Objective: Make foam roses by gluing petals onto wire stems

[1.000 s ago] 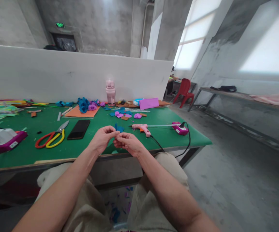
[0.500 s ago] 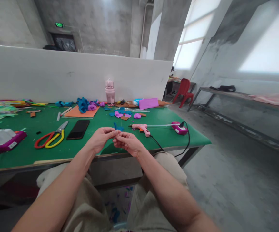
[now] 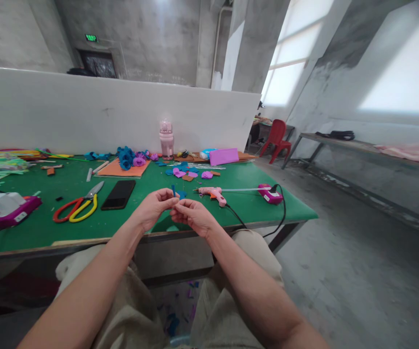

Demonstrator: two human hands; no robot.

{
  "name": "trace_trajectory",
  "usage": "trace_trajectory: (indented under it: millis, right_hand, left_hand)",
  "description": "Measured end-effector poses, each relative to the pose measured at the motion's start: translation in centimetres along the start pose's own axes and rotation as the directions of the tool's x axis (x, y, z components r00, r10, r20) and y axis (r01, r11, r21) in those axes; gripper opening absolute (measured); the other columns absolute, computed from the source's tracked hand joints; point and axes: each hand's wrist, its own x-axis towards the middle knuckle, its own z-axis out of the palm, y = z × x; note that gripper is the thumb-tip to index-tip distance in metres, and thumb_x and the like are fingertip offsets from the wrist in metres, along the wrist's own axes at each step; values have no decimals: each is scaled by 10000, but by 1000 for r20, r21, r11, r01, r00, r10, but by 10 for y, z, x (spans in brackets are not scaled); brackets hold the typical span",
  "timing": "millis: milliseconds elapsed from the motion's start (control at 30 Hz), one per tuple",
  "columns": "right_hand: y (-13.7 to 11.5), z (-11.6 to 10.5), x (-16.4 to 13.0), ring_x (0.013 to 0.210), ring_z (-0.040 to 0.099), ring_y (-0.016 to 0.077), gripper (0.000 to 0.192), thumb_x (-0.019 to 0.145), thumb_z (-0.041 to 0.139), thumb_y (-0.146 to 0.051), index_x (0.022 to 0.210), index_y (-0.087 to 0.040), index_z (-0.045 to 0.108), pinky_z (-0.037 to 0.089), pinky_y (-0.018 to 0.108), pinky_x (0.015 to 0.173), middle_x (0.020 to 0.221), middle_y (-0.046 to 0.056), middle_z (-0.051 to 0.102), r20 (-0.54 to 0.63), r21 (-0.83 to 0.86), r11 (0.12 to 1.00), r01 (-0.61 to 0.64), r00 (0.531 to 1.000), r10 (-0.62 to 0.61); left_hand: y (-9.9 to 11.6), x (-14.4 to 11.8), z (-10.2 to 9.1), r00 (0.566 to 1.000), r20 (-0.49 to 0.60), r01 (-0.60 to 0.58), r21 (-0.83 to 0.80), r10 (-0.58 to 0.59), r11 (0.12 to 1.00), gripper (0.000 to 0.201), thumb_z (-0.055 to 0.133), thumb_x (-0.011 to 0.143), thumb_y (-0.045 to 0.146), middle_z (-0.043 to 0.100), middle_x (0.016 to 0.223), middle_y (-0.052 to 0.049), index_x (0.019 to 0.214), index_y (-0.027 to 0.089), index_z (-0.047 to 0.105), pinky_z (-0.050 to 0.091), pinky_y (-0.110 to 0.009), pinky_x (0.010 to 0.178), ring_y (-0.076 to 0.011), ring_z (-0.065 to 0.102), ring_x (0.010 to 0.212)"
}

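My left hand is closed, its fingertips pinching a small dark blue strip that sticks up above them. Right beside it, my right hand is closed in a pinch, fingertips meeting the left ones; what lies between its fingers is too small to make out. Behind the hands a blue cut piece lies on the green table. Just to the right rests a pink glue gun with a clear glue stick in its back. Farther back are blue and purple cut pieces.
Left of the hands lie a black phone and red-and-yellow-handled scissors. Blue and purple flowers sit on orange sheets. A pink bottle stands by the white partition. The glue gun's cord runs to a purple power strip.
Both hands stay together at nearly the same spot, with only slight finger movement. The whole view has shifted a little.
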Motion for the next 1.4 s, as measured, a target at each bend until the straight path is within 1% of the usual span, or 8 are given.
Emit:
trace_trajectory:
  millis: [133, 233, 400, 567, 833, 933, 1100, 1400]
  right_hand:
    - [-4, 0, 0, 578, 605, 77, 265, 618, 733, -359, 749, -154, 627, 479, 218, 638, 674, 0, 667, -43, 47, 999, 18, 999, -16]
    - [-5, -1, 0, 571, 603, 76, 263, 615, 737, -351, 749, -154, 626, 481, 221, 641, 666, -5, 665, -47, 72, 997, 9, 999, -5]
    - [-1, -2, 1, 573, 609, 76, 273, 623, 734, -352, 773, -155, 618, 483, 224, 639, 685, -4, 672, 3, 86, 996, 2, 1000, -2]
    - [0, -1, 1, 571, 612, 77, 273, 631, 732, -346, 785, -154, 614, 482, 221, 638, 685, -3, 677, 21, 94, 996, -1, 1000, -1]
    - [0, -1, 0, 572, 613, 75, 278, 635, 724, -368, 775, -158, 607, 484, 228, 657, 697, -3, 680, 28, 76, 997, -6, 1000, 4]
    - [-1, -1, 0, 563, 610, 73, 281, 626, 728, -368, 769, -162, 601, 484, 225, 649, 687, -8, 678, 20, 76, 997, -5, 1000, 4]
    - [0, 1, 1, 550, 606, 79, 303, 600, 736, -383, 742, -160, 588, 480, 231, 641, 660, -1, 678, -46, -12, 999, 51, 998, -52]
    - [2, 2, 2, 518, 590, 69, 304, 590, 728, -401, 714, -164, 584, 482, 218, 606, 667, -4, 676, -78, -64, 995, 77, 994, -82]
  left_hand:
    - [3, 2, -10, 1000, -18, 5, 32, -4, 999, 320, 697, 631, 393, 603, 664, -4, 843, 153, 682, 394, -221, 608, -92, 502, 605]
    - [2, 2, -11, 1000, -20, 5, 62, -4, 998, 331, 665, 659, 426, 628, 690, -29, 835, 147, 698, 397, -229, 623, -105, 510, 626]
    - [-2, 1, -2, 1000, 7, 28, 61, -29, 998, 259, 720, 612, 358, 668, 749, -52, 757, 145, 699, 423, -259, 687, -136, 561, 697]
    - [-2, 2, -1, 999, -38, 19, 56, -17, 998, 193, 756, 567, 306, 669, 702, -37, 651, 148, 684, 425, -255, 700, -129, 572, 688]
    - [1, 0, -3, 998, -12, 61, 24, -61, 998, 238, 771, 542, 290, 690, 806, -65, 718, 146, 702, 438, -275, 719, -148, 591, 728]
    - [0, 0, -1, 998, -25, 56, 9, -55, 998, 235, 767, 546, 308, 690, 784, -62, 706, 148, 700, 438, -274, 715, -145, 591, 719]
    - [-1, 2, 1, 997, -82, 11, 98, -3, 995, 218, 767, 538, 323, 664, 660, -38, 629, 144, 682, 421, -264, 657, -141, 571, 648]
    - [-3, 2, -1, 997, -70, -5, 102, 13, 995, 204, 752, 555, 329, 651, 640, -26, 612, 147, 678, 403, -254, 657, -132, 550, 637]
